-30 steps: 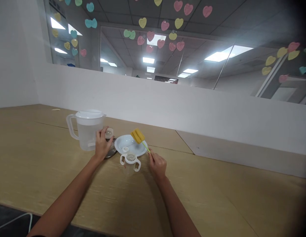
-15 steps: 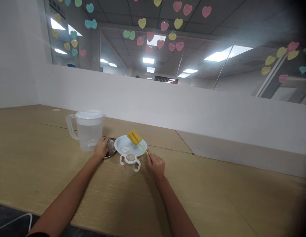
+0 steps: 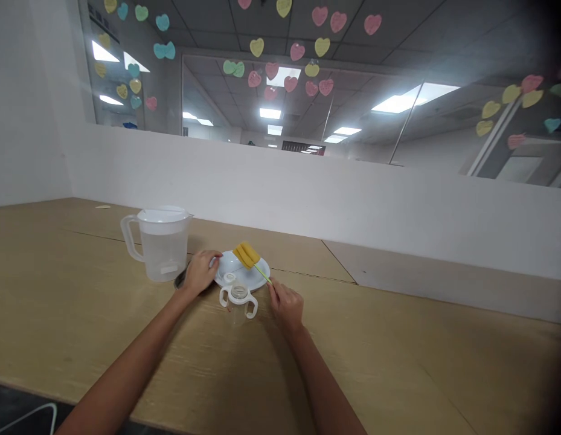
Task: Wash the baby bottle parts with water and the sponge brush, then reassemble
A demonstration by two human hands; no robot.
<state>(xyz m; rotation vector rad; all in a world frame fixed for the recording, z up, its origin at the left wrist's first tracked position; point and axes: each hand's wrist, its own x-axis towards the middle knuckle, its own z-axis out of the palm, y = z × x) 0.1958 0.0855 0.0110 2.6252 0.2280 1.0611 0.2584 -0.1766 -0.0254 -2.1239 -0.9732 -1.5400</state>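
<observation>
Table (image 3: 398,362): pale wood-grain laminate, matt.
Pitcher (image 3: 160,244): frosted translucent plastic, smooth.
Plate (image 3: 257,279): white, glossy.
Brush head (image 3: 245,254): yellow sponge, porous.
Two-handled cup (image 3: 238,298): clear plastic.

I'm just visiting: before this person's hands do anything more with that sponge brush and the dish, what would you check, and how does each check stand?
1. Right hand grips the sponge brush by its thin handle: ok.
2. Sponge end is over the white plate: ok.
3. Left hand is at the plate's left rim: ok; whether it grips anything, cannot tell.
4. Two-handled cup stands upright in front of the plate: ok.
5. Lidded pitcher stands apart from the hands: ok.
6. Dark thing under the left hand: cannot tell.
</observation>
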